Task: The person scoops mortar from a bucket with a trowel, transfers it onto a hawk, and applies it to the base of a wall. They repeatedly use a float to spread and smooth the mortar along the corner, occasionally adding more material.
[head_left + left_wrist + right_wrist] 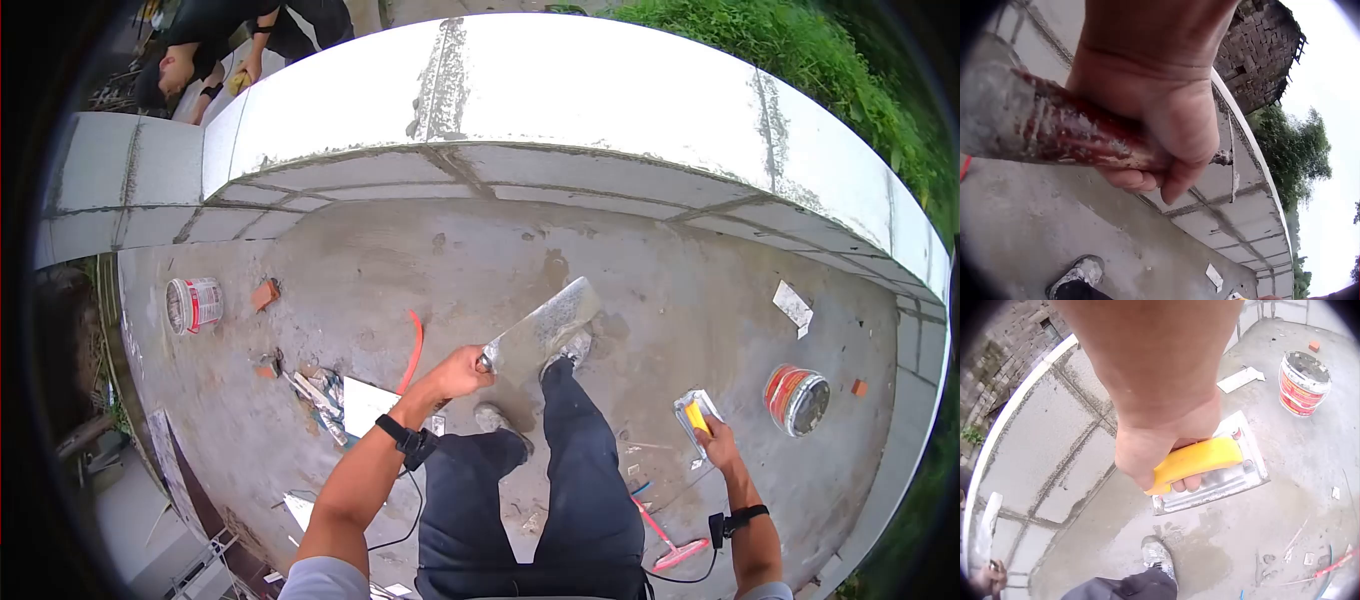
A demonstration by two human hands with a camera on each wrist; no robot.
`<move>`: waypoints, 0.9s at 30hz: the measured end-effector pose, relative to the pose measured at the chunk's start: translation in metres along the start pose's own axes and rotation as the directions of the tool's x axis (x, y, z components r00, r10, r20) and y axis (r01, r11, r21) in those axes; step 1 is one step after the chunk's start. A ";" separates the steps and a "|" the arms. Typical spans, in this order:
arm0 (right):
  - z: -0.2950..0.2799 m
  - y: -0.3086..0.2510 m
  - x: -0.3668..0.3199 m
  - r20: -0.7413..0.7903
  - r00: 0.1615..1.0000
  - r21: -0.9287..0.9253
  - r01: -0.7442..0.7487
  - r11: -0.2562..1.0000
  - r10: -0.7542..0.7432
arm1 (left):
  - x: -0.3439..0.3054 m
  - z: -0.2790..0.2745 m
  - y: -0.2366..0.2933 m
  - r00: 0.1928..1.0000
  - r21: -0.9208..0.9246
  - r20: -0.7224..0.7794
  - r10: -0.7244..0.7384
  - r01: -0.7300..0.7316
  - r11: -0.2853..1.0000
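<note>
My left hand (463,373) grips the handle of a wide, mortar-smeared metal blade (540,325), which is held out above my feet. In the left wrist view, the fingers of that hand (1166,134) curl round a worn red, mortar-crusted handle (1085,134). The same blade (988,528) shows upright at the lower left of the right wrist view. My right hand (717,445) grips the yellow handle (697,417) of a flat rectangular float (1254,462). Over the floor the float's plate hangs level with my right side, its underside hidden.
A curved white block wall (600,80) runs across the front. On the floor stand a bucket (193,306) at left and another (797,400) at right. A red hose (415,350), white board (367,408), brick pieces and a pink squeegee (682,553) lie about. Another person (205,45) bends beyond the wall.
</note>
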State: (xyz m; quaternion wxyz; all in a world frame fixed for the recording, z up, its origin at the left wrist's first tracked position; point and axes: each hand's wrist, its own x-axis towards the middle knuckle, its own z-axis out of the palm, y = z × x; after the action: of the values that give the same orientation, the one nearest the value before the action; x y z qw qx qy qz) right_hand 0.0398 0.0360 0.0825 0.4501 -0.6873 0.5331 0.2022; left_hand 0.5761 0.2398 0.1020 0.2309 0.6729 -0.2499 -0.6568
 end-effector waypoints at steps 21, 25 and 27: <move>-0.046 -0.115 -0.158 -0.238 0.423 -0.511 0.711 0.483 -0.874 | -0.066 0.216 0.102 0.749 0.274 -0.380 0.543 -0.469 0.840; -0.060 -0.116 -0.132 -0.248 0.241 -0.626 0.700 0.345 -0.938 | -0.074 0.226 0.111 0.748 0.344 -0.368 0.552 -0.442 0.828; -0.073 -0.117 -0.113 -0.266 0.216 -0.593 0.732 0.336 -0.939 | -0.070 0.226 0.119 0.730 0.336 -0.377 0.570 -0.466 0.819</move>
State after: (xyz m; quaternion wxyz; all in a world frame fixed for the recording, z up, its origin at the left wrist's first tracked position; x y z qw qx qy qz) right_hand 0.0925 0.0403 0.2532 0.1746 -0.9540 0.1276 -0.2075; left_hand 0.3453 0.1974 0.2251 0.3830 0.7328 -0.4367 -0.3544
